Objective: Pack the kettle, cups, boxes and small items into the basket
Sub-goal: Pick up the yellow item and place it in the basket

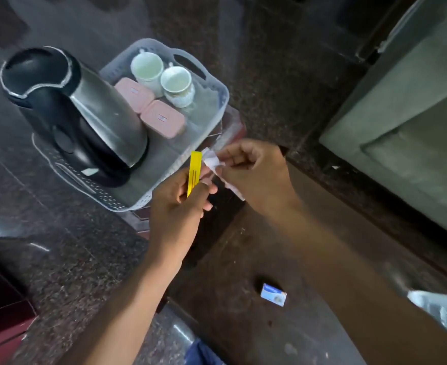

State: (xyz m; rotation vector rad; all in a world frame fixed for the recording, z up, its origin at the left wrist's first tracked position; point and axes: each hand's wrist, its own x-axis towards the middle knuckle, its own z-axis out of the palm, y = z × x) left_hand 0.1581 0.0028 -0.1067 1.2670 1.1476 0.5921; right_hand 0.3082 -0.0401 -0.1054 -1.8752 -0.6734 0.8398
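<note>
A translucent white basket stands on the dark stone counter. Inside it are a steel and black kettle at the left, two white cups at the back, and two pink boxes in the middle. My left hand holds a yellow sachet upright at the basket's near right corner. My right hand pinches white sachets right beside it. A small blue and white packet lies on the brown surface below.
A grey-green cabinet or appliance rises at the right. A crumpled silvery wrapper lies at the right edge. A dark red piece of furniture fills the lower left corner. Something red shows under the basket.
</note>
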